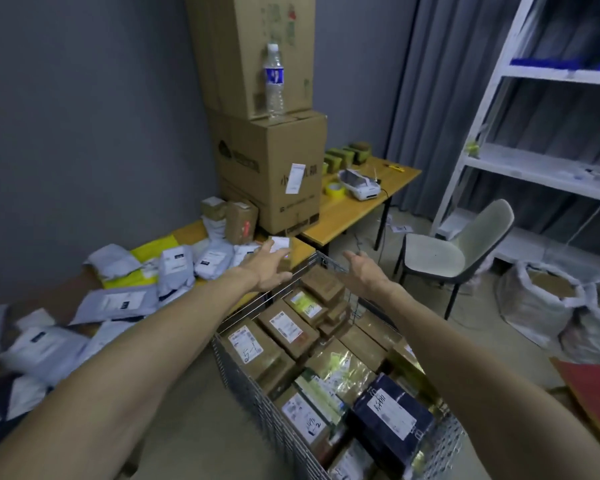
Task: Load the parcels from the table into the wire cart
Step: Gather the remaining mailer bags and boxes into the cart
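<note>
wire cart [243,386]: packed near its rim with boxes, much seems done | bench [187,232]: many grey mailers [177,268] and two cartons [239,220] left to load | small box [284,251]: at bench corner by cart's far rim, gripped by left hand [267,268] | right hand [364,270]: spread wide, empty, above cart's far end

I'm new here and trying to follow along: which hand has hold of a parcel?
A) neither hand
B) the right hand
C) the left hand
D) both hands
C: the left hand grips a small brown box at the table corner, while the right hand hovers open above the wire cart.
</note>
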